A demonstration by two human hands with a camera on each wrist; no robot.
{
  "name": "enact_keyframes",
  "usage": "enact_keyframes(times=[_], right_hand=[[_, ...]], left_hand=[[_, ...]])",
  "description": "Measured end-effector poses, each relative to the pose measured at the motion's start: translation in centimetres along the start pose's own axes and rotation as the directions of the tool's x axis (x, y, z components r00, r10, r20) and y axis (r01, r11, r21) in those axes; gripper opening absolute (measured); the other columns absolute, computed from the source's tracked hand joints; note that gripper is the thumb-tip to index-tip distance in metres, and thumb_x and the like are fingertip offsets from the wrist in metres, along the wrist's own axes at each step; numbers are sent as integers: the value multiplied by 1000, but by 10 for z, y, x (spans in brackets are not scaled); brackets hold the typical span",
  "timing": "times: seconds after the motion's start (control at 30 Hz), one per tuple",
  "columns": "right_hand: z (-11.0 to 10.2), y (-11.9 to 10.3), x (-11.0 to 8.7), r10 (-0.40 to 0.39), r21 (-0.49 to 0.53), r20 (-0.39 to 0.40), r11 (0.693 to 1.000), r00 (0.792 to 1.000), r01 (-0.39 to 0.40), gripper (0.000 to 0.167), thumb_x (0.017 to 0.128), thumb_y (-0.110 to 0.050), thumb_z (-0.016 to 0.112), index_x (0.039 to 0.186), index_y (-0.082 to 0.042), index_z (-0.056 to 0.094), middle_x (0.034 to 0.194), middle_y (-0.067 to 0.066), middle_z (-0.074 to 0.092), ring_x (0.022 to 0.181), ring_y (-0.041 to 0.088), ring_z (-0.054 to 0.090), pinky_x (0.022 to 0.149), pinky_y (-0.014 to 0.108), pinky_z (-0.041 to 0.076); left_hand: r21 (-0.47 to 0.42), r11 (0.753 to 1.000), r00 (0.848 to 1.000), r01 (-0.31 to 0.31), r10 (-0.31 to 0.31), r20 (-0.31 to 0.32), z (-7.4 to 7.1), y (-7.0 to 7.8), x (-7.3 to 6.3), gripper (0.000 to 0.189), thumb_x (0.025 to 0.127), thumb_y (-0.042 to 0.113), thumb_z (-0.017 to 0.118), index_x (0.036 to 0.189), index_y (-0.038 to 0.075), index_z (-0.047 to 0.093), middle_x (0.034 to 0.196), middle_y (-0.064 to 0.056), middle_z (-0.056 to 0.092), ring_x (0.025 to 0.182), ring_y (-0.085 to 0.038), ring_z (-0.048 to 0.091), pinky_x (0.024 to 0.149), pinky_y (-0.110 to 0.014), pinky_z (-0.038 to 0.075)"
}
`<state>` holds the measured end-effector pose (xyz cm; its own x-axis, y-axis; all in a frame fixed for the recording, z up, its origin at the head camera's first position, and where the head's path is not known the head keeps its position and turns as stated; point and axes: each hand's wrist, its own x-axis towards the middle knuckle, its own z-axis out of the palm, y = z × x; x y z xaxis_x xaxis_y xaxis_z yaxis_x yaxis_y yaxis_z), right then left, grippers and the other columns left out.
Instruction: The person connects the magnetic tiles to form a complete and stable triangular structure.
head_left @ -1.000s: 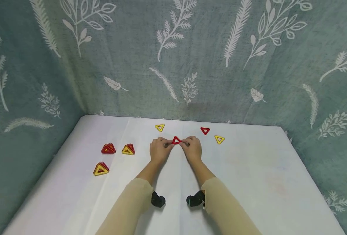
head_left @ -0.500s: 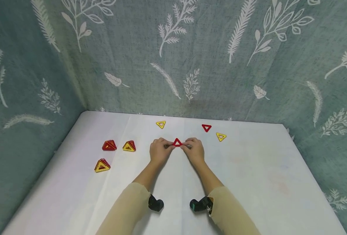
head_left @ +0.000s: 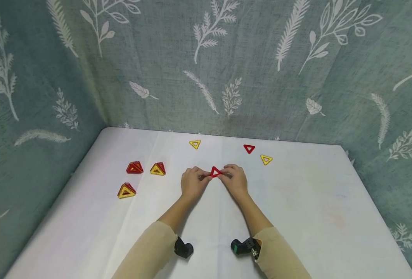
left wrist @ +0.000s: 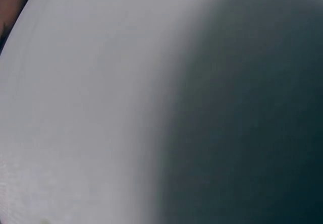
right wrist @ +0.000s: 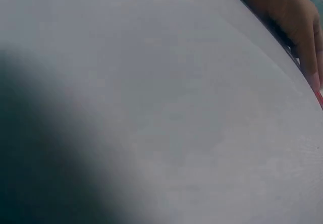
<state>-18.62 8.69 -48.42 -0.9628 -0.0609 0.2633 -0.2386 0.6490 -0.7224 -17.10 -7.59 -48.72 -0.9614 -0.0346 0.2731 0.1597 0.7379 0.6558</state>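
Between the two hands, a small red triangle frame [head_left: 215, 172] with an open middle stands out in the head view. My left hand [head_left: 193, 183] pinches its left corner between thumb and fingers. On the other side my right hand [head_left: 235, 181] pinches the right corner. In the right wrist view, the right hand [right wrist: 290, 17] shows at the top right corner, with a sliver of red at its fingertips. Only a dark edge of the left hand [left wrist: 11, 4] enters the left wrist view, and its grip is hidden there.
Behind the hands lie a yellow triangle [head_left: 195, 144], a red triangle [head_left: 249, 148] and another yellow triangle [head_left: 266, 159]. Left of them sit a red pyramid [head_left: 134, 167] and two red-and-yellow pyramids [head_left: 158, 169] [head_left: 126, 190] on the white table [head_left: 314, 201]. Patterned cloth [head_left: 171, 104] stands behind.
The red triangle has turned a little between the fingers, and both hands keep their pinch on it. The whole head view has shifted slightly. The other pieces stay in place on the table.
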Motion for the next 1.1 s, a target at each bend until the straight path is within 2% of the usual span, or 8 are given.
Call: enact_keyframes(times=[0.2, 0.6, 0.83, 1.1], right_hand=[[-2, -4, -13, 18, 3, 4, 1000, 1000, -18, 15, 79, -16, 77, 88, -5, 74, 108, 8, 65, 105, 29, 55, 88, 44, 46], [-11, -5, -40, 17, 62, -48, 998, 999, -14, 14, 74, -13, 80, 81, -3, 74, 105, 10, 66, 103, 30, 56, 85, 45, 44], [-16, -8, -46, 22, 84, -68, 996, 997, -16, 16, 73, -13, 80, 81, -1, 73, 106, 10, 67, 104, 30, 55, 86, 44, 45], [-21, -10, -64, 75, 114, -54, 991, 996, -69, 16, 73, -9, 80, 80, 2, 72, 105, 11, 67, 104, 31, 56, 88, 45, 45]], left_hand=[[15, 1000, 1000, -3, 3, -2, -1, 3, -10, 15, 78, 24, 76, 91, 16, 78, 87, 0, 66, 84, -22, 55, 78, -38, 40], [8, 1000, 999, -28, 28, -37, -1, 15, -38, 18, 75, 25, 79, 91, 16, 78, 83, 3, 65, 80, -20, 55, 74, -36, 40], [-4, 997, 994, -81, 81, -67, 0, 21, -42, 19, 74, 26, 80, 89, 15, 77, 83, 2, 65, 80, -20, 54, 74, -37, 40], [16, 993, 992, -113, 114, -52, 1, 23, -52, 14, 75, 25, 79, 86, 17, 78, 80, 5, 65, 77, -19, 55, 73, -36, 40]])
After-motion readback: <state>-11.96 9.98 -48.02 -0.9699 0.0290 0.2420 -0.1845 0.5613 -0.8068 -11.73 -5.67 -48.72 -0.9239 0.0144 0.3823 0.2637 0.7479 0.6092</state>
